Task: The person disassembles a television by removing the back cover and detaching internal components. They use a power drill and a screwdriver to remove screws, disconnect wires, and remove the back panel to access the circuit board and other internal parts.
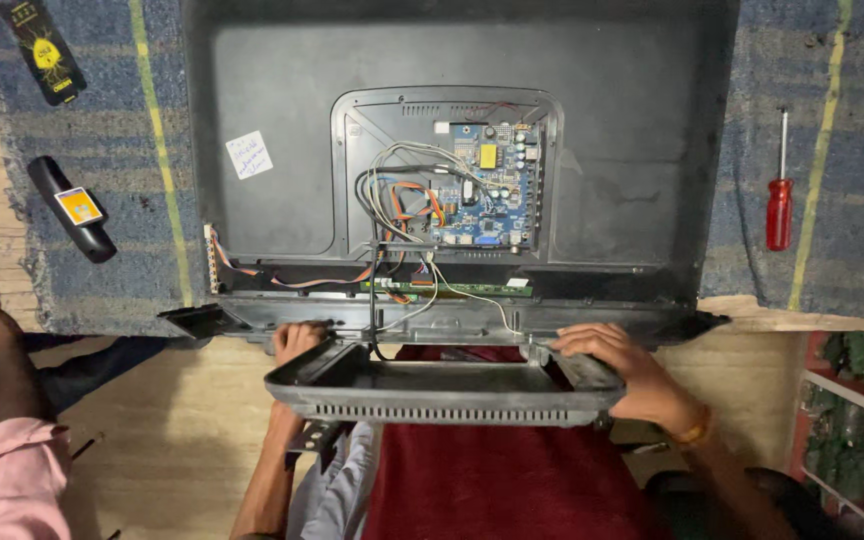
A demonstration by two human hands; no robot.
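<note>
Where the head view looks straight down, a flat television (252, 90) lies face down on a blue woven mat (112, 150), its long axis running left to right across the upper half of the frame. Its dark back panel fills the frame's top centre.

Item: detached back cover (442, 385), dark grey plastic, tray-shaped, vented along its near edge. Position: lower centre of the frame, just below the television's lower edge, tilted with its hollow side upward. Long axis left to right, parallel to the television.

Item: left hand (297, 342), at the cover's left end, fingers curled over its far rim, clamped on it. Item: right hand (617, 365), at the cover's right end, fingers spread over the corner and gripping it. Hands well apart, one at each end.

Item: blue circuit board (487, 185), exposed in the open recess at centre, with white, orange and black wires (402, 200) looping to its left and trailing down toward the cover.

Item: white note (249, 155), stuck on the back panel, left of the recess.

Surroundings: red-handled screwdriver (779, 205) on the mat, right, pointing up-frame; black remote control (72, 208), left; black card with yellow print (42, 50), upper left. Another person's pink sleeve (12, 470) at lower left.
</note>
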